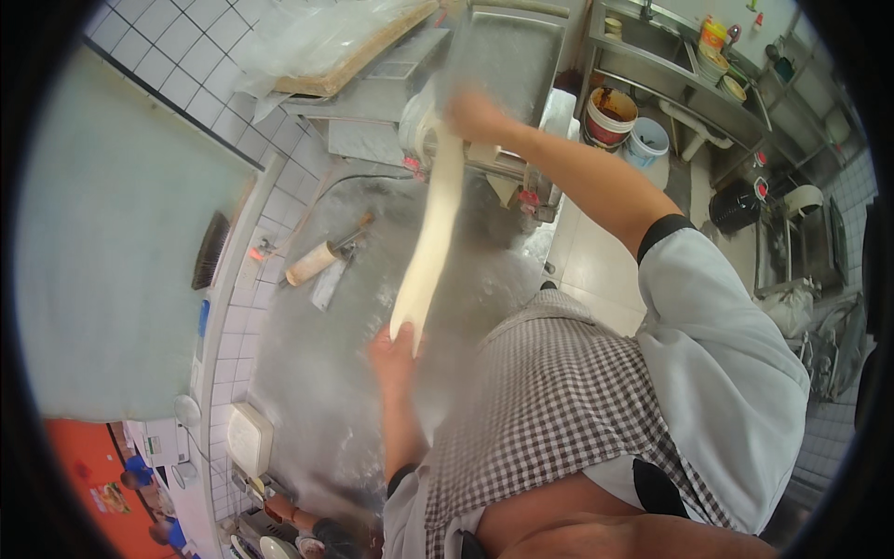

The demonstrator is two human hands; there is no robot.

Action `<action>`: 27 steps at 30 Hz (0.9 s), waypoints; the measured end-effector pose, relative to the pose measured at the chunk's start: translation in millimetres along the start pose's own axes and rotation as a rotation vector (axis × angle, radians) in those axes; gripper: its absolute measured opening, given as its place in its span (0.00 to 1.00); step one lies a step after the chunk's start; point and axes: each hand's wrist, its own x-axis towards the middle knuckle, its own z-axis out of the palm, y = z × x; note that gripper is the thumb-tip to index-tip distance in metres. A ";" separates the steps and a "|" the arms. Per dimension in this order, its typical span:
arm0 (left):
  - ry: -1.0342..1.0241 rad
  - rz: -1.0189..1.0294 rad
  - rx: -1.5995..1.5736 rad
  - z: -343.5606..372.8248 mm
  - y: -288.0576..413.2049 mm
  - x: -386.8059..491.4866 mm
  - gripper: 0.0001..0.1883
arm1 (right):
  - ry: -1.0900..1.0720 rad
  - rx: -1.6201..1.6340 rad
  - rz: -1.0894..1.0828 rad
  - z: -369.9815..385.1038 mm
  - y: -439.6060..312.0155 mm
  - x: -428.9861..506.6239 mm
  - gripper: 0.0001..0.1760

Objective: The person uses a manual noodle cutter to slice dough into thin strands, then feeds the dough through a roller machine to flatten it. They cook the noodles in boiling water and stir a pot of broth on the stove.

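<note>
A long flat strip of pale dough [436, 216] stretches from the roller machine above the steel worktable. My left hand [394, 356] grips the strip's lower end, thumb on top. At the machine, my right hand [478, 115] is blurred beside the strip's upper end; whether its fingers hold the dough is unclear. The dough roller machine [552, 147] has a sloping metal tray [513, 59] behind its rollers and red knobs at both sides.
A floury steel worktable [321, 377] bears a wooden-handled scraper [311, 264] and a pale plastic box [249, 439]. Another person's hand [279, 506] is at the lower left. A brush [211, 250] lies by the ledge. Buckets [611, 115] stand beneath the sink [653, 45].
</note>
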 end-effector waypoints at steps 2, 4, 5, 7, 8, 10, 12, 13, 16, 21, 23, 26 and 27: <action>0.018 -0.038 -0.025 -5.2 -14.5 -4.8 0.12 | -0.066 -0.006 0.046 16.5 -3.5 -7.6 0.13; 0.025 -0.044 -0.029 -10.3 -21.7 -7.8 0.12 | -0.053 -0.038 0.020 24.6 -8.3 -18.9 0.14; 0.028 -0.040 -0.027 -12.4 -23.8 -9.1 0.12 | -0.009 -0.065 -0.030 22.4 -14.7 -27.0 0.14; 0.033 -0.001 0.078 -11.1 -16.7 -0.9 0.12 | 0.172 -0.130 -0.144 7.7 -24.6 -34.7 0.15; 0.038 0.016 0.129 -11.0 -14.5 4.0 0.12 | 0.301 -0.166 -0.212 -2.3 -30.1 -35.6 0.15; -0.012 -0.010 0.213 -23.8 -11.6 12.2 0.13 | 0.429 -0.113 -0.303 -19.3 -48.4 -46.3 0.13; -0.071 -0.004 0.306 -25.6 -2.1 16.2 0.13 | 0.421 0.062 -0.350 -25.1 -80.3 -82.0 0.11; -0.112 0.019 0.357 -17.7 13.2 19.8 0.13 | 0.190 0.266 -0.183 -16.7 -89.5 -103.7 0.11; -0.210 0.082 0.297 11.4 63.4 18.6 0.13 | -0.369 0.441 -0.043 78.0 -59.1 -163.8 0.27; -0.101 0.153 -0.075 42.7 154.2 -38.9 0.15 | -0.896 1.205 0.848 155.5 -72.8 -222.3 0.51; -0.132 0.252 -0.160 35.6 169.8 -58.7 0.15 | -0.970 1.509 0.953 144.7 -84.1 -219.3 0.49; -0.275 0.431 -0.269 15.2 171.0 -71.3 0.15 | -1.114 2.017 0.511 120.7 -83.3 -197.2 0.35; -0.302 0.470 -0.295 12.5 166.4 -70.0 0.16 | -0.912 2.010 0.564 114.0 -85.4 -187.8 0.30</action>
